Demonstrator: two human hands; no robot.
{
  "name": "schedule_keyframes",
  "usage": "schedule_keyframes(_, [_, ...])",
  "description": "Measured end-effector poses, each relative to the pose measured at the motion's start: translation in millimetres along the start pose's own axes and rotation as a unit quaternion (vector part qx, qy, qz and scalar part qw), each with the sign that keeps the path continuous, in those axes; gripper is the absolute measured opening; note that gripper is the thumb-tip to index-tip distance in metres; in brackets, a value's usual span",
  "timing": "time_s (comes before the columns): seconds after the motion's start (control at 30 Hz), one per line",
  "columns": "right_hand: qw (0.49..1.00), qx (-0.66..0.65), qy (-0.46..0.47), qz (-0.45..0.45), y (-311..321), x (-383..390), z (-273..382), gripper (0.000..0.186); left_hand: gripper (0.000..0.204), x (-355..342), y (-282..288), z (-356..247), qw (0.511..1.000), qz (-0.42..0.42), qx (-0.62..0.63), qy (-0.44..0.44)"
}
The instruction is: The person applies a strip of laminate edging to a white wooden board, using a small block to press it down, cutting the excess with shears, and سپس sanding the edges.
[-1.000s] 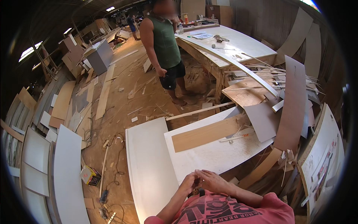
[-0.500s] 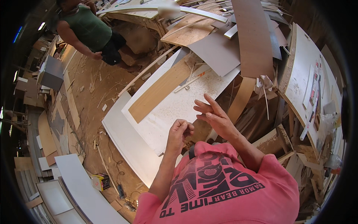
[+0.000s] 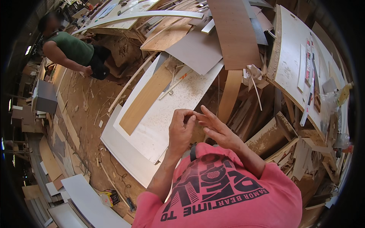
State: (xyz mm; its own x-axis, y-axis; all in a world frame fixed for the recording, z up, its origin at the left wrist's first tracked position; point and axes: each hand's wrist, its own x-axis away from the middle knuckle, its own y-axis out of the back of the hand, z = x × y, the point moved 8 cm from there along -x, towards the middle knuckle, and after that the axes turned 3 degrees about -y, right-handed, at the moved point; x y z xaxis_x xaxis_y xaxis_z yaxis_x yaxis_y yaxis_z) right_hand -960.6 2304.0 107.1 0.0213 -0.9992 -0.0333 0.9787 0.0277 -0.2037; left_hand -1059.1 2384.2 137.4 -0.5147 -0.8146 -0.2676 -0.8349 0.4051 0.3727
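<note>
In the head view, my left hand (image 3: pixel 182 127) is curled closed at the middle, touching the fingertips of my right hand (image 3: pixel 215 129); whatever it may hold is hidden. My right hand has its fingers stretched out, with nothing visible in it. Just beyond both hands lies a white board (image 3: pixel 184 97) sprinkled with sawdust, bearing a light wood strip (image 3: pixel 142 104), thin sticks and the corner of a grey sheet (image 3: pixel 194 49).
A co-worker in a green top (image 3: pixel 72 49) stands at upper left beside a littered bench (image 3: pixel 148 7). Brown panels (image 3: pixel 235 38) and offcuts crowd the upper right, with a white worktop (image 3: pixel 285 57) at far right. Boards, cords and a yellow-black box (image 3: pixel 110 197) lie at lower left.
My hands have parted and come together again, now higher in view. The view has tilted down and swung right, so the surroundings have shifted; the co-worker appears further left.
</note>
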Motion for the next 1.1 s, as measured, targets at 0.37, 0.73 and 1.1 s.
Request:
schedule_keyframes(0.37, [0.990,0.136,-0.026,-0.020,-19,37,-17,0.065,0.005,33,-9,11,0.988,0.096,-0.115,-0.021])
schedule_keyframes(0.73, [0.985,0.139,-0.082,-0.059,-19,140,-69,0.066,0.011,126,-88,31,0.936,0.273,-0.216,0.054])
schedule_keyframes(1.1, [0.958,0.132,-0.084,-0.242,48,238,-66,0.070,0.008,146,-208,-1,0.919,0.333,-0.211,-0.006])
